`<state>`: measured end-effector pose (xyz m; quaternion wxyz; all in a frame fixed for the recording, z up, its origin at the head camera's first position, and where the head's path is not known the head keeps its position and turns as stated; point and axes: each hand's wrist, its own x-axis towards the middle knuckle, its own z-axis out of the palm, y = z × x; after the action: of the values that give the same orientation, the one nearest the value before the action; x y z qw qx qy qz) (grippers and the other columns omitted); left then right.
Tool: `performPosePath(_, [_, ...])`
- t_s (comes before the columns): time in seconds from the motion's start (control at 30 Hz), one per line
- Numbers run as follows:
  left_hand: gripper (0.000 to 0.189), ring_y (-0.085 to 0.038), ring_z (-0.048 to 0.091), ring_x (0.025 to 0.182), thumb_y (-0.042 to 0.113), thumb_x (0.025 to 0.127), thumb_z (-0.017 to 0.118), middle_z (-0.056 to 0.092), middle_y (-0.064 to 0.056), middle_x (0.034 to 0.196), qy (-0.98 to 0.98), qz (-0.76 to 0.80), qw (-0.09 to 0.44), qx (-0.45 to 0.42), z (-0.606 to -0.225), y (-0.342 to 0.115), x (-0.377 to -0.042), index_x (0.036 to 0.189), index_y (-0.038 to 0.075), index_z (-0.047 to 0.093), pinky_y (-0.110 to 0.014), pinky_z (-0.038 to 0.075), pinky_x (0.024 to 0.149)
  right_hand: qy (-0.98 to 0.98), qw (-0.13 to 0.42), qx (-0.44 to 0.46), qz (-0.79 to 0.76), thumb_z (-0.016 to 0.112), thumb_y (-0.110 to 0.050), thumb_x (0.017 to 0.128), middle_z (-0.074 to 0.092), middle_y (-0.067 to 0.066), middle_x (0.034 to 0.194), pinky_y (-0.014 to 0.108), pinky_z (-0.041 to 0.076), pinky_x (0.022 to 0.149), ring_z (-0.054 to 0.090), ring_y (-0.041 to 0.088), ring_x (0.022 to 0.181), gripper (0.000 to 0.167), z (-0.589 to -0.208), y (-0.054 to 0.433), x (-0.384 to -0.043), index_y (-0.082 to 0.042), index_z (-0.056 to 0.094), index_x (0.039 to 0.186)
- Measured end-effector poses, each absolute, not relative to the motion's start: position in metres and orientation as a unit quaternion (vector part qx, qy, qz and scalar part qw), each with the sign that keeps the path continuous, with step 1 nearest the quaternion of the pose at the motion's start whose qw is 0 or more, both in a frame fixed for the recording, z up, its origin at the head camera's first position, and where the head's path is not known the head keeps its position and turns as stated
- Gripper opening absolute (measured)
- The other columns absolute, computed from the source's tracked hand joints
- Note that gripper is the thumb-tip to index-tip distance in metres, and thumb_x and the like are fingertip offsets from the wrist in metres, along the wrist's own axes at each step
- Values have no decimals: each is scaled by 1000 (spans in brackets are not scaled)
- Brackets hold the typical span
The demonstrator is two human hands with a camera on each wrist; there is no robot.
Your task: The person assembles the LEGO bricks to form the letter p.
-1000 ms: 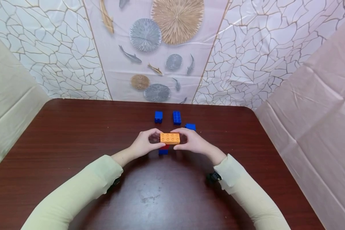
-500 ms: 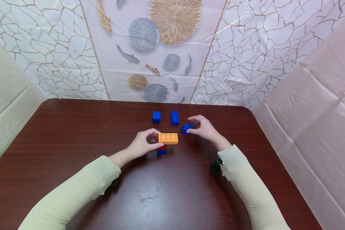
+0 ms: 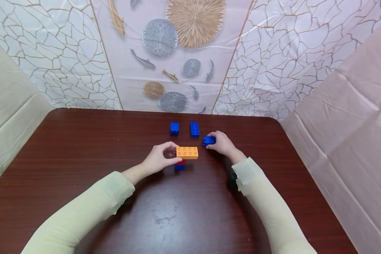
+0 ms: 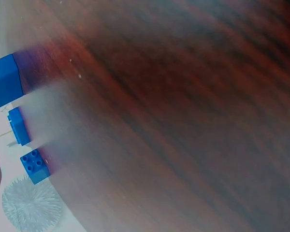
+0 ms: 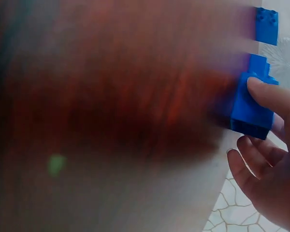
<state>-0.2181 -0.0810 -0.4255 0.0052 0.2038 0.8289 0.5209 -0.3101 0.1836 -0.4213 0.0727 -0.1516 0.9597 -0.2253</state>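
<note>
In the head view my left hand pinches the left end of an orange toy building brick, studs up. The orange brick sits above a red brick and a blue brick, partly covering them; whether it is pressed on cannot be seen. Farther right, my right hand grips a blue brick lying on its side, studs to the left. From the right wrist, the thumb presses on that blue brick, with several fingers loosely curled below it.
Two more blue bricks stand toward the back of the dark wooden table: a square-looking one and a longer one with studs up. A patterned cloth hangs behind the table's back edge; plain cloth closes the right side.
My right hand has left the orange brick, moved back and to the right, and closed round the blue brick there. The left hand stays at the orange brick.
</note>
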Motion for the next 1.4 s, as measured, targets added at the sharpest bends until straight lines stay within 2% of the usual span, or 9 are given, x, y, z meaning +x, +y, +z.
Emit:
performPosePath(0.27, [29,-14,63,84,18,78,76,69,-6,97,827,521,-1,210,-425,-81,-217,103,9,63,-29,54,78,954,76,-118,-266,71,-18,83,55,20,125,50,44,97,53,36,113,45,-424,186,-309,-1,55,121])
performPosePath(0.57, [29,-14,64,85,18,79,75,68,-6,98,828,521,8,205,-423,-81,-217,104,9,63,-30,54,78,938,71,-82,-330,69,-20,84,58,20,119,46,48,95,56,33,105,38,-414,187,-303,-3,52,114])
performPosePath(0.93, [29,-14,64,85,16,78,76,69,-6,96,826,523,-3,209,-426,-81,-218,102,8,63,-29,54,78,907,55,-85,-409,67,-20,86,60,20,116,43,46,95,54,31,108,40,-403,187,-293,-2,54,120])
performPosePath(1.1, [29,-14,64,86,18,78,76,69,-5,96,829,519,-4,207,-426,-81,-219,102,9,63,-29,54,78,876,62,-79,-472,66,-16,86,61,21,115,35,49,89,56,28,103,39,-395,185,-288,-1,54,121])
performPosePath(1.23, [29,-15,63,86,18,78,76,69,-5,96,830,519,-1,206,-426,-81,-219,102,9,63,-29,54,79,856,75,-76,-506,64,-13,86,60,23,117,27,47,82,56,24,99,39,-387,181,-283,0,51,120])
performPosePath(1.4, [30,-16,64,86,18,78,76,69,-7,97,828,520,-2,208,-427,-81,-219,103,8,63,-31,54,79,843,78,-95,-524,66,-13,85,60,22,117,27,47,81,55,23,99,39,-376,176,-277,0,53,119])
